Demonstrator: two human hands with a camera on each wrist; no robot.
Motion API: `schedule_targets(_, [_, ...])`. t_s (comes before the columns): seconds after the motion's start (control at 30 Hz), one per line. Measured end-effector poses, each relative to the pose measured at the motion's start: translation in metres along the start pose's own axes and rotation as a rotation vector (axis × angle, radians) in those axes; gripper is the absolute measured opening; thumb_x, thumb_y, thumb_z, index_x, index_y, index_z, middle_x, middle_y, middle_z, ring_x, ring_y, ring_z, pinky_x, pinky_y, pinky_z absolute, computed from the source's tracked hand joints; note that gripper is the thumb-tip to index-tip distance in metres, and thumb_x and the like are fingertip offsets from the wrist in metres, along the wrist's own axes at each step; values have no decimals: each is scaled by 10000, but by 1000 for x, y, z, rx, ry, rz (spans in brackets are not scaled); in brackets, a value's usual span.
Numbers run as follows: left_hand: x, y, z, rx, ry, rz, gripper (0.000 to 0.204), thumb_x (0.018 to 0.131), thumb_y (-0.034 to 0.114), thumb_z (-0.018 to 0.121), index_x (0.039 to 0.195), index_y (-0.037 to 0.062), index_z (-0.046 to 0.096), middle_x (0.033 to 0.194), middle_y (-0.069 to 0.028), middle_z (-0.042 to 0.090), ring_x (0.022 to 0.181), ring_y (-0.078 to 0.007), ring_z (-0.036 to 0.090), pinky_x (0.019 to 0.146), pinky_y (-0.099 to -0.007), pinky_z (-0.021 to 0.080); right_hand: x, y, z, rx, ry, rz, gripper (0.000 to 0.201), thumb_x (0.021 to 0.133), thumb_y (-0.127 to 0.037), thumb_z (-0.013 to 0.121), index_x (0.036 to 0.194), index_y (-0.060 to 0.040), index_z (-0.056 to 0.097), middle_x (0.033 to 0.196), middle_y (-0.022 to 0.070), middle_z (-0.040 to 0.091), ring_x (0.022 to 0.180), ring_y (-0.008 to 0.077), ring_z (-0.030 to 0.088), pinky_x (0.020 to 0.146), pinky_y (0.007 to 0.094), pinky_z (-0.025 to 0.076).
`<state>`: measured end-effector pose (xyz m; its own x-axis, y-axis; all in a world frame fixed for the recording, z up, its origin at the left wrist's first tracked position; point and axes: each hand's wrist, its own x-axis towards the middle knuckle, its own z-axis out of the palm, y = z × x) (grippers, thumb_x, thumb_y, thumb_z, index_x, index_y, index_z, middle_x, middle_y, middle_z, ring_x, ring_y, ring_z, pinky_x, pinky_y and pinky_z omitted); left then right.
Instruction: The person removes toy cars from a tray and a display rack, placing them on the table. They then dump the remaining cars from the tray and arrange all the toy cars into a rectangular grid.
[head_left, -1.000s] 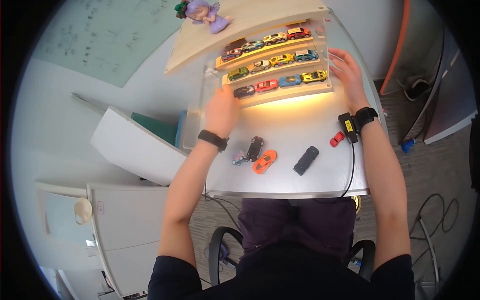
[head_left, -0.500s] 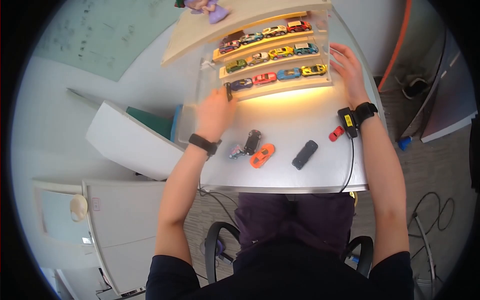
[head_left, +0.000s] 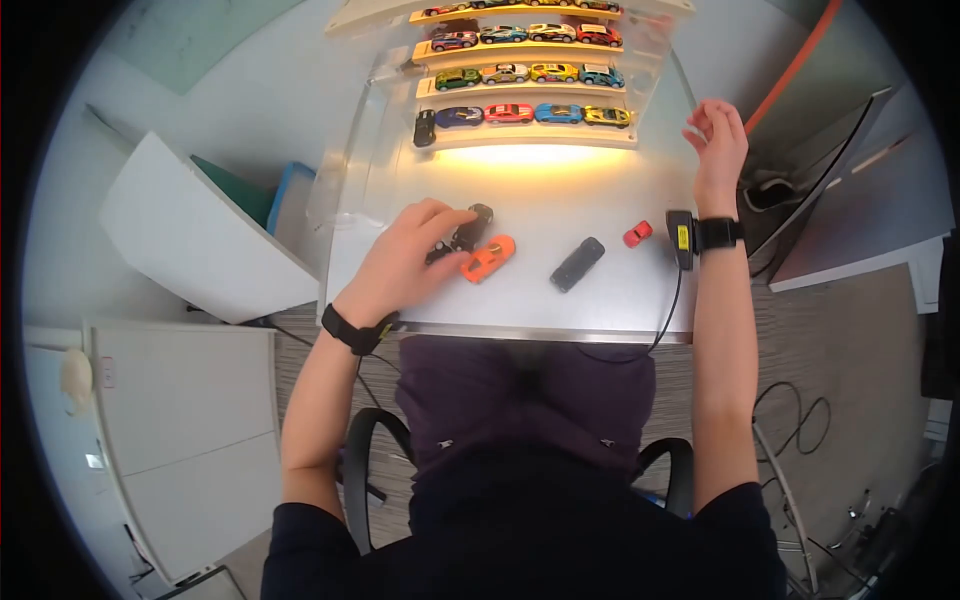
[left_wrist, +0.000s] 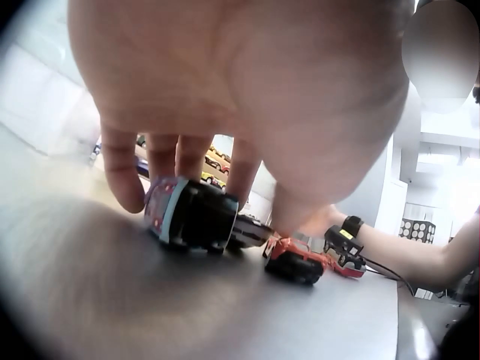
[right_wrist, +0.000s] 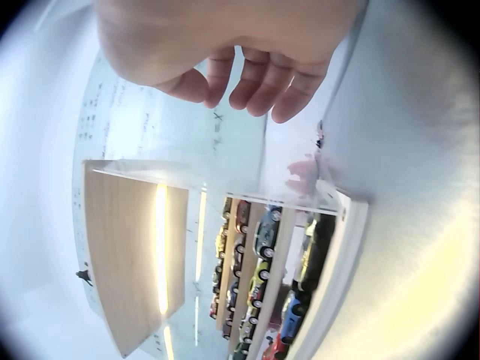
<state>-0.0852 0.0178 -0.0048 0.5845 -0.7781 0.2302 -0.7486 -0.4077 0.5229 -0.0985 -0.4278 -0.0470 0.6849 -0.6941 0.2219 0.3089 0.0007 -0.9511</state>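
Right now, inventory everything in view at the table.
Table: 1, grey, centre
Display shelf: 1, tan, table's back
Shelf cars: 13+, mixed, on tiers
Orange car: 1, orange, table left
Black car: 1, black, behind orange
Pinkish car: 1, pinkish-black, left of orange
Dark car: 1, charcoal, table middle
Red car: 1, red, table right
Chair: 1, black, foreground
Wristbands: 2, black, wrists
Left hand: 1, bare, at loose cars
Right hand: 1, bare, beside shelf

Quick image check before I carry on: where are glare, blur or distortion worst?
Head view: fisheye bends the scene, with black corners, and warm light glows on the desk below the display shelf. Left wrist: lower left is smeared, the background at right washed out. Right wrist: the light strip is blown out, with yellowish glare at lower right.
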Motion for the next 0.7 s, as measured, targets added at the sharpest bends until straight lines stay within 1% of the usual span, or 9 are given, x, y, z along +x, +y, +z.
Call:
schedule_targets(0.03, [0,-4,0,6,-31,-9,420,932,44,786,1341,65,696,1168,-105,665,1015,-291,653,837,-375,558,-10,-15,-8,-39,2,-2,174,1061,-190,647,1131,-52,726,997,25,707,949,153,710,807,314,595])
schedule_targets(0.13, [8,-8,-2,5,-68,-5,392,939,45,771,1322,69,694,1134,-100,671,981,-287,666,841,-381,567,-45,-49,-19,-387,-278,24,160,1048,-191,673,1090,-44,718,954,31,707,883,154,683,771,306,565])
schedule_targets(0.23, [28,-19,3,76,-25,118,355,941,59,761,1289,70,695,1097,-106,676,938,-291,680,832,-389,573,-89,-76,-8,-762,-512,-155,173,1001,-190,730,1090,-43,713,961,64,697,860,170,663,786,329,566])
schedule_targets(0.33, [57,-17,0,-23,-148,160,337,942,72,743,1275,71,690,1111,-113,679,914,-291,688,819,-393,576,-115,-81,-7,-885,-708,-143,250,904,-158,807,1129,-80,732,1052,95,682,923,213,691,833,359,579])
schedule_targets(0.4, [77,-24,2,-179,-214,127,252,964,96,727,1211,47,716,1032,-103,715,890,-238,699,802,-369,576,-131,-95,6,-932,-754,-66,253,911,-156,798,1146,-85,741,1100,110,682,962,239,701,848,372,584])
schedule_targets(0.5, [101,-38,8,-331,-256,133,146,1020,130,718,1111,19,743,915,-64,744,829,-149,686,783,-311,567,-133,-97,29,-904,-741,-111,284,917,-178,799,1184,-96,743,1154,122,689,1014,269,708,877,389,586])
schedule_targets(0.6, [109,-51,23,-546,-281,23,134,1070,145,699,1106,22,739,932,-27,743,834,-107,678,768,-284,560,-130,-91,57,-880,-828,-164,317,950,-191,784,1254,-115,732,1236,47,703,1097,224,695,874,393,597])
schedule_targets(0.63, [108,-57,30,-610,-232,54,163,1123,174,656,1095,27,720,952,-1,740,862,-75,677,775,-264,549,-128,-90,67,-875,-862,-167,343,964,-219,788,1281,-108,716,1270,62,711,1131,231,697,881,411,601])
schedule_targets(0.7, [108,-63,42,-769,-225,-62,177,1137,188,639,1094,27,699,958,-2,734,873,-70,681,786,-259,546,-127,-92,94,-876,-848,-124,369,938,-230,815,1250,-59,719,1215,128,731,1111,281,710,927,422,588])
